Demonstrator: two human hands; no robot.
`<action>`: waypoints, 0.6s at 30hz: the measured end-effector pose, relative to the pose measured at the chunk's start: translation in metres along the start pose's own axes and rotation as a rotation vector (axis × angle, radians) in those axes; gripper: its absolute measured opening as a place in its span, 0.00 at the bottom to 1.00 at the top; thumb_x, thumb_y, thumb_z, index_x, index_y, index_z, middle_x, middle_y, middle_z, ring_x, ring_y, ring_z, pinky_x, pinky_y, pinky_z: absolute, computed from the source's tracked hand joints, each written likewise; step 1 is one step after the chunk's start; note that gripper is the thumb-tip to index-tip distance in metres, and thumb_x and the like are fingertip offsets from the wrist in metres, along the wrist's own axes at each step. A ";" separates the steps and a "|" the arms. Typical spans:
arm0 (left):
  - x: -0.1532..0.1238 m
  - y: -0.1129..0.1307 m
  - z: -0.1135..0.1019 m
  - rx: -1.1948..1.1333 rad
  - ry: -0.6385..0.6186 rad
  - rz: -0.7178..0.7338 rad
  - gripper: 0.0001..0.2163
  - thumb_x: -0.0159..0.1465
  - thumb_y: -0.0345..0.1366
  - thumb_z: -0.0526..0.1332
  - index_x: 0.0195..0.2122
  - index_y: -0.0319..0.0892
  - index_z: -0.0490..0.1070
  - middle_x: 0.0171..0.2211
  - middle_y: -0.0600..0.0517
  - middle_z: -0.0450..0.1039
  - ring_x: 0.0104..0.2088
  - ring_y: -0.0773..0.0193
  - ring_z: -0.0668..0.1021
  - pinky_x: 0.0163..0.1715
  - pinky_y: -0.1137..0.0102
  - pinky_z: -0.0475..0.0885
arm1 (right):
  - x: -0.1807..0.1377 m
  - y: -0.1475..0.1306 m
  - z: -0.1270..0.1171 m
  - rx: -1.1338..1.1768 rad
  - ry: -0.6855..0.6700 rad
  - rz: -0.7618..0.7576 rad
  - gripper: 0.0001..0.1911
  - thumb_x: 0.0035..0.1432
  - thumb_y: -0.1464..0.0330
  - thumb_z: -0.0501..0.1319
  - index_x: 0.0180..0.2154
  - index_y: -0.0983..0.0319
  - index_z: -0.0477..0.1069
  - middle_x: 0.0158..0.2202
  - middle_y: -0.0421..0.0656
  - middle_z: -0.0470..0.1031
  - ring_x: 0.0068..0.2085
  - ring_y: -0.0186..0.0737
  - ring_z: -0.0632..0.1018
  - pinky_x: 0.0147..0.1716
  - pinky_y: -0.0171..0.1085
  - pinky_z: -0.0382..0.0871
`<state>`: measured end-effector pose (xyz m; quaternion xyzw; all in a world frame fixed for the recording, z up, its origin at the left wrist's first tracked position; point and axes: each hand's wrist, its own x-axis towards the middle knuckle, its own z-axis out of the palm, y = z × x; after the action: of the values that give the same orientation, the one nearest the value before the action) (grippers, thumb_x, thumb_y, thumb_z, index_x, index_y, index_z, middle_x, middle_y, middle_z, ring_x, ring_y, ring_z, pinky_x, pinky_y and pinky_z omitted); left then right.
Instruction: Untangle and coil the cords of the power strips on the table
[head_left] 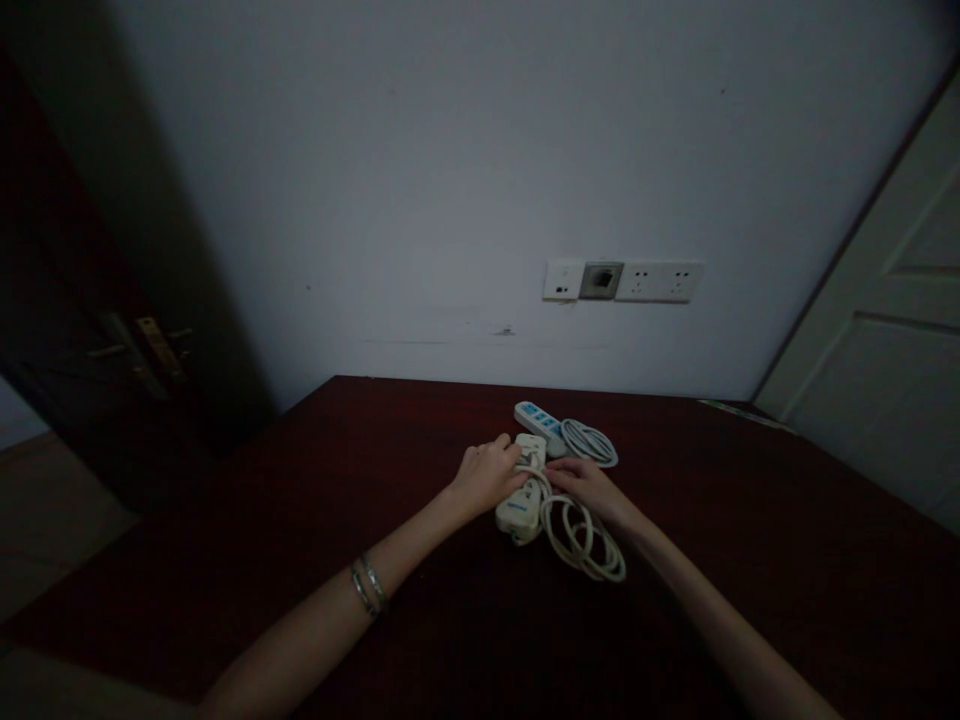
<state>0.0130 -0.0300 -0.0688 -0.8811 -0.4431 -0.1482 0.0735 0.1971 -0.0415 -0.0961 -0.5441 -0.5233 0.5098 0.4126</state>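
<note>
A cream power strip [520,508] lies on the dark red table, its long side pointing away from me. My left hand [489,478] grips it from the left, fingers bent over its edge and thumb near the cord. Over the strip's middle and off to the right runs its cream power cord [583,540], gathered in loose loops. My right hand [589,487] has its fingers closed around the cord just right of the strip; the fingertips are partly hidden. Just behind both hands lies a white power strip with blue socket faces [538,416] and its coiled grey-white cord [589,442].
The table [360,440] meets a pale wall carrying a row of sockets and switches [622,281]. A dark door with a metal handle [150,345] stands at the left. To the right is a white panelled door [885,340], with a thin strip [742,414] on the table near it.
</note>
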 end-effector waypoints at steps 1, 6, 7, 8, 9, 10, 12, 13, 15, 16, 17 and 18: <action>0.001 -0.003 -0.001 -0.028 -0.023 0.017 0.14 0.60 0.48 0.54 0.39 0.43 0.66 0.39 0.49 0.67 0.36 0.59 0.74 0.30 0.70 0.66 | 0.001 0.001 0.000 0.016 -0.003 0.009 0.09 0.46 0.66 0.63 0.27 0.67 0.71 0.17 0.36 0.68 0.19 0.29 0.67 0.19 0.29 0.58; 0.007 -0.022 -0.009 -0.244 -0.098 0.163 0.13 0.56 0.46 0.59 0.35 0.41 0.67 0.33 0.50 0.70 0.33 0.62 0.73 0.27 0.73 0.63 | 0.004 0.004 0.000 0.069 0.023 0.064 0.06 0.46 0.70 0.62 0.29 0.66 0.71 0.18 0.37 0.69 0.18 0.28 0.68 0.19 0.28 0.60; 0.008 -0.026 -0.009 -0.321 -0.114 0.165 0.13 0.56 0.46 0.59 0.33 0.41 0.67 0.32 0.51 0.70 0.31 0.63 0.73 0.26 0.73 0.62 | 0.004 0.004 0.000 0.079 0.024 0.077 0.06 0.46 0.70 0.62 0.29 0.66 0.70 0.18 0.37 0.69 0.18 0.29 0.69 0.19 0.28 0.61; 0.009 -0.030 -0.008 -0.414 -0.136 0.155 0.14 0.57 0.47 0.59 0.32 0.40 0.68 0.30 0.51 0.70 0.29 0.65 0.72 0.25 0.74 0.62 | 0.004 0.004 0.000 0.089 0.023 0.087 0.05 0.47 0.71 0.62 0.30 0.66 0.70 0.18 0.37 0.70 0.19 0.29 0.69 0.19 0.28 0.61; 0.011 -0.034 -0.007 -0.519 -0.162 0.131 0.15 0.57 0.48 0.57 0.31 0.40 0.68 0.28 0.52 0.70 0.27 0.66 0.72 0.24 0.75 0.62 | 0.004 0.004 0.000 0.098 0.022 0.095 0.05 0.47 0.71 0.62 0.30 0.66 0.70 0.19 0.38 0.70 0.19 0.29 0.70 0.19 0.28 0.62; 0.012 -0.038 -0.004 -0.631 -0.189 0.094 0.16 0.59 0.49 0.55 0.31 0.39 0.68 0.26 0.52 0.69 0.26 0.68 0.71 0.23 0.75 0.62 | 0.004 0.005 0.000 0.106 0.023 0.102 0.05 0.47 0.71 0.61 0.30 0.65 0.70 0.19 0.38 0.71 0.19 0.30 0.71 0.20 0.28 0.62; 0.015 -0.046 0.002 -0.838 -0.223 -0.026 0.17 0.60 0.49 0.52 0.31 0.38 0.67 0.25 0.52 0.69 0.23 0.69 0.71 0.20 0.76 0.63 | 0.004 0.006 -0.001 0.113 0.026 0.110 0.06 0.47 0.72 0.61 0.31 0.65 0.70 0.21 0.39 0.72 0.21 0.30 0.72 0.21 0.29 0.64; 0.017 -0.050 0.005 -0.919 -0.240 -0.100 0.18 0.60 0.49 0.52 0.32 0.38 0.66 0.25 0.52 0.69 0.22 0.69 0.71 0.19 0.76 0.64 | 0.005 0.007 -0.001 0.109 0.027 0.112 0.06 0.48 0.72 0.61 0.32 0.65 0.69 0.21 0.40 0.73 0.21 0.31 0.72 0.21 0.29 0.65; 0.017 -0.054 0.010 -1.034 -0.304 -0.226 0.18 0.59 0.51 0.53 0.32 0.37 0.64 0.27 0.51 0.69 0.20 0.70 0.72 0.17 0.76 0.65 | 0.007 0.009 -0.003 0.089 0.027 0.113 0.06 0.48 0.71 0.61 0.32 0.66 0.69 0.21 0.39 0.73 0.20 0.30 0.72 0.20 0.28 0.64; 0.017 -0.054 0.012 -1.070 -0.355 -0.267 0.19 0.58 0.52 0.55 0.33 0.38 0.64 0.28 0.51 0.70 0.20 0.69 0.72 0.17 0.76 0.66 | 0.009 0.009 -0.005 0.074 0.024 0.112 0.06 0.48 0.71 0.62 0.32 0.66 0.69 0.20 0.39 0.72 0.19 0.29 0.71 0.20 0.28 0.64; 0.016 -0.053 0.013 -1.094 -0.419 -0.295 0.20 0.56 0.53 0.56 0.34 0.38 0.64 0.28 0.50 0.71 0.19 0.69 0.73 0.17 0.76 0.66 | 0.011 0.009 -0.006 0.058 0.018 0.109 0.06 0.48 0.71 0.62 0.31 0.66 0.69 0.19 0.38 0.71 0.19 0.29 0.70 0.19 0.28 0.63; 0.014 -0.050 0.014 -1.112 -0.488 -0.320 0.22 0.55 0.55 0.56 0.36 0.37 0.64 0.28 0.49 0.71 0.19 0.68 0.74 0.17 0.75 0.67 | 0.013 0.009 -0.007 0.041 0.006 0.107 0.07 0.47 0.70 0.63 0.31 0.66 0.70 0.18 0.38 0.71 0.18 0.28 0.70 0.18 0.27 0.62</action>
<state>-0.0167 0.0145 -0.0772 -0.7188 -0.4300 -0.1601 -0.5223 0.2044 -0.0290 -0.1054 -0.5642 -0.4818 0.5401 0.3973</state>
